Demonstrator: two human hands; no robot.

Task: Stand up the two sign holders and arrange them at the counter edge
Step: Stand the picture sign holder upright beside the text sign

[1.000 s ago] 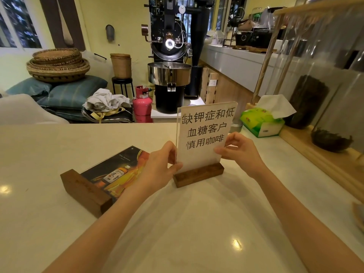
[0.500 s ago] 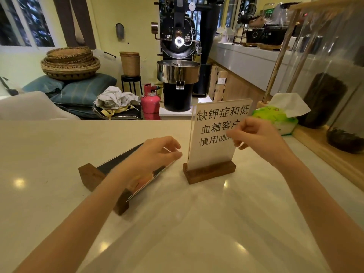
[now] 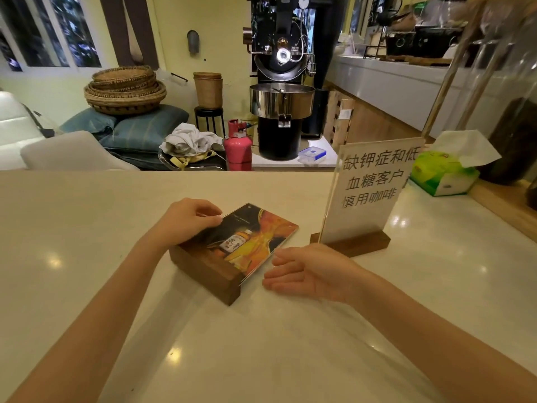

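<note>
The flat-lying sign holder with the orange-and-black drink advert in a clear acrylic panel [image 3: 252,237] rests on the pale, glossy stone counter [image 3: 87,228], its dark wooden block base [image 3: 207,274] towards the person and the panel running away and to the right, so its long axis lies diagonally between the two hands. The left hand [image 3: 186,222] sits at the panel's far-left edge, fingers curled and the thumb and forefinger apparently pinching that thin edge, though the contact itself is hard to make out. The right hand [image 3: 308,271] lies open just beside the panel's near-right edge, fingers straight and close together, palm turned inwards, seemingly not touching it. The left hand is therefore the nearer one to lift; raising the panel probably means pivoting it up over the heavy base. The second sign holder, a white card with Chinese characters in clear acrylic on a matching wooden base [image 3: 369,193], already stands upright to the right, near the counter's far edge.
</note>
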